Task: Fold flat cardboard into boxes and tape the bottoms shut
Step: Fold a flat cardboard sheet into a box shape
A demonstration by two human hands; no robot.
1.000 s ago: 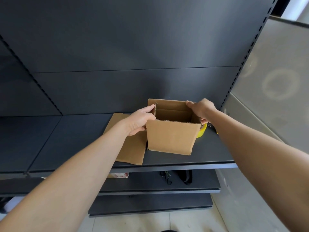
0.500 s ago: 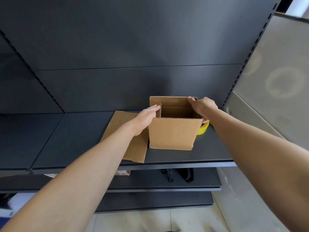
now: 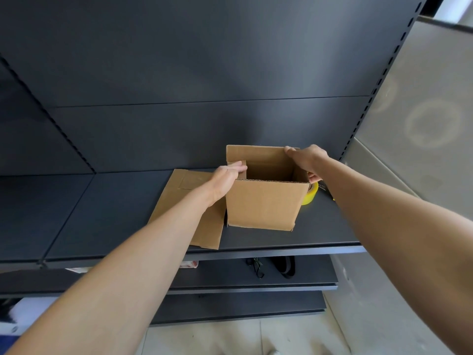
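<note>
Cardboard box [image 3: 263, 203] stands upright on the dark metal shelf [image 3: 115, 213], its open top facing up and its plain front wall turned toward the camera. The far flap rises above the opening against the grey back panel [image 3: 204, 73] of the shelving.

The left hand [image 3: 225, 178] reaches in from the lower left. Its fingers [image 3: 238, 167] lie together and fairly straight on the small flap at the box's left side, touching it near the top edge. The right hand [image 3: 307, 160] comes in from the right and grips the box's right wall at the upper corner. Its fingers [image 3: 290, 151] curl over the top edge, and the thumb shows below them on the outside of the wall, so the cardboard is pinched between them.

A flat cardboard [image 3: 189, 213] sheet lies on the shelf just left of the box, partly under the left forearm, with its near corner reaching the shelf's front lip. A yellow tape roll [image 3: 311, 194] sits on the shelf right behind the box's right side, mostly hidden by it.

Below, a lower shelf [image 3: 307, 280] carries some black straps [image 3: 284, 265], too dark to make out further. A white and red object [image 3: 189, 264] peeps out under the upper shelf's edge. Pale floor tiles [image 3: 230, 336] show at the bottom, and a light grey panel [image 3: 422, 124] stands to the right of the shelving.
</note>
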